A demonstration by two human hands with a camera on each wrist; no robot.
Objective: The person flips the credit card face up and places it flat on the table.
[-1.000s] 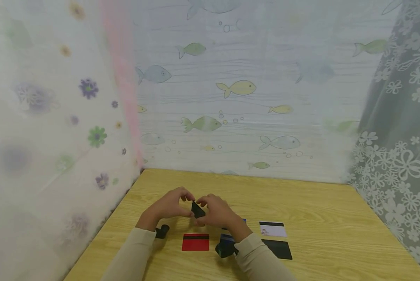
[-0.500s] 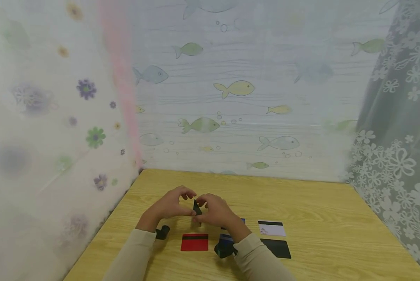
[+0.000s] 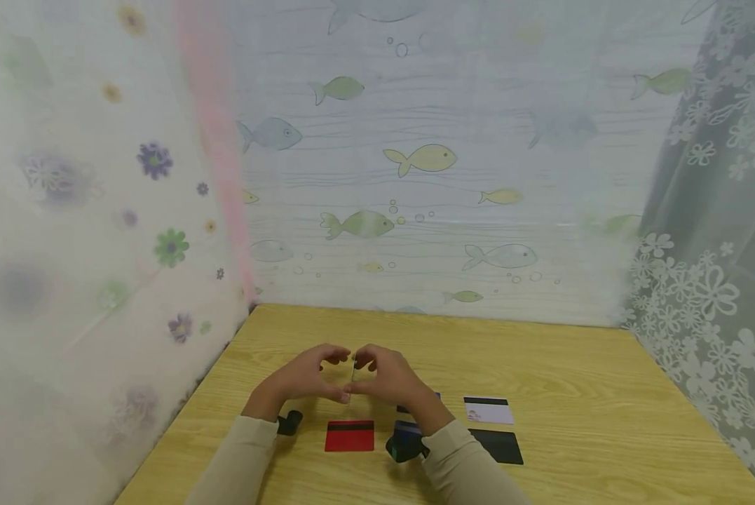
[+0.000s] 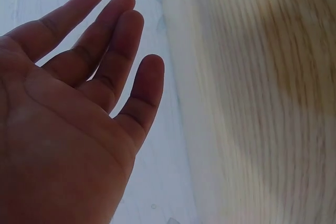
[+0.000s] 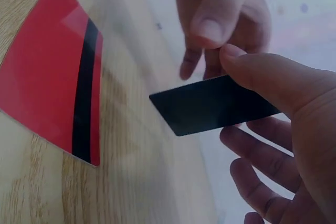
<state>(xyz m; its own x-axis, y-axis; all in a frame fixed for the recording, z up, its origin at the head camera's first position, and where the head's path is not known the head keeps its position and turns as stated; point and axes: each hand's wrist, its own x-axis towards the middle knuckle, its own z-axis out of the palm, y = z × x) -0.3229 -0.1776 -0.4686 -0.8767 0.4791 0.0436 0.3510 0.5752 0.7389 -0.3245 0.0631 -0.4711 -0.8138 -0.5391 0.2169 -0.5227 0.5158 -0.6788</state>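
Note:
My right hand [image 3: 386, 375] pinches a black card [image 5: 205, 106] between thumb and fingers, off the table. From the head view the card is seen nearly edge-on, a thin line between the two hands. My left hand [image 3: 304, 372] arches opposite, its thumb and fingertips close to the card's near side and to the right thumb. Seen from the left wrist, the left fingers [image 4: 149, 85] are spread and fairly straight, with no card showing. Below the hands lies a red card [image 3: 349, 436] with a black stripe, flat on the table.
On the wooden table [image 3: 579, 393], a white card [image 3: 488, 412] with a black stripe and another black card [image 3: 498, 447] lie at right. Blue cards [image 3: 407, 426] are partly hidden under the right wrist and its black camera [image 3: 405, 447]. Patterned curtains [image 3: 415, 210] surround the table.
The black card has turned from showing its face to nearly edge-on in the head view. The left hand has dipped slightly; the cards on the table have stayed put.

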